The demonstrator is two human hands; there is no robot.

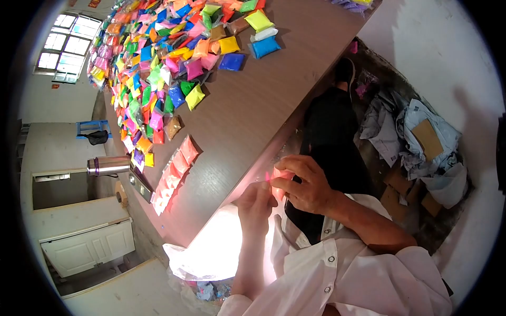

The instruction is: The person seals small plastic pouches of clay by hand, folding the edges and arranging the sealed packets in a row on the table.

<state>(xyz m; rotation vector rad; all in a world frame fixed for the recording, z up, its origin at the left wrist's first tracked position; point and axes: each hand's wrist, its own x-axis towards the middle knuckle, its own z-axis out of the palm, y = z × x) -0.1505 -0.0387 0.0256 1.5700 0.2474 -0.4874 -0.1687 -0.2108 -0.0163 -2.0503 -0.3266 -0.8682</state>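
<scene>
Near the table's front edge, my left hand (pixel 255 203) and my right hand (pixel 303 184) meet, fingertips almost touching. Both hands have their fingers pinched around a small pinkish-red item (pixel 268 176), mostly hidden by the fingers and washed out by glare. On the brown table (pixel 232 131) to their left lies a joined strip of salmon-pink packets (pixel 174 174). Beyond it is a large heap of small packets in many colours (pixel 168 63). A blue packet (pixel 265 47) and a dark blue one (pixel 231 61) lie at the heap's right edge.
A metal flask (pixel 108 166) stands at the table's far left edge, with a dark flat object (pixel 139 187) beside it. White plastic (pixel 205 253) hangs below the front edge. Crumpled plastic bags (pixel 427 137) and cardboard pieces (pixel 395 197) lie on the floor at right.
</scene>
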